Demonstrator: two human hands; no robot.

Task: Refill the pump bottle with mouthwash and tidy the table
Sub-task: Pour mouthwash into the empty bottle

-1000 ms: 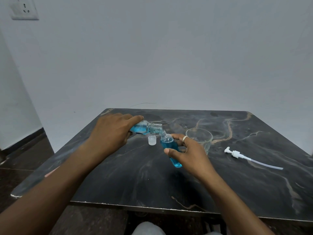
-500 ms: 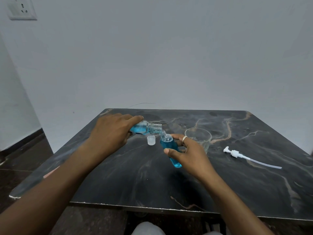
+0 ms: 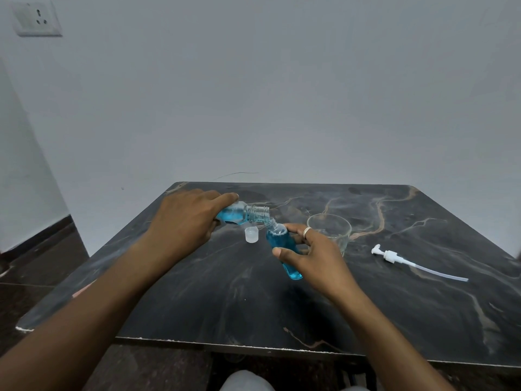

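My left hand grips a clear mouthwash bottle holding blue liquid, tipped on its side with its open neck pointing right. That neck sits just over the mouth of a small pump bottle, nearly full of blue liquid and tilted left. My right hand holds the pump bottle between thumb and fingers above the table. A white cap lies on the table just below the two necks. The white pump head with its long tube lies on the table at the right.
An empty clear glass stands just behind my right hand. The dark marble table runs back to a white wall; its front edge is near my knees. A wall socket is at the upper left.
Both hands and both bottles keep the same pose; only the view has shifted slightly.
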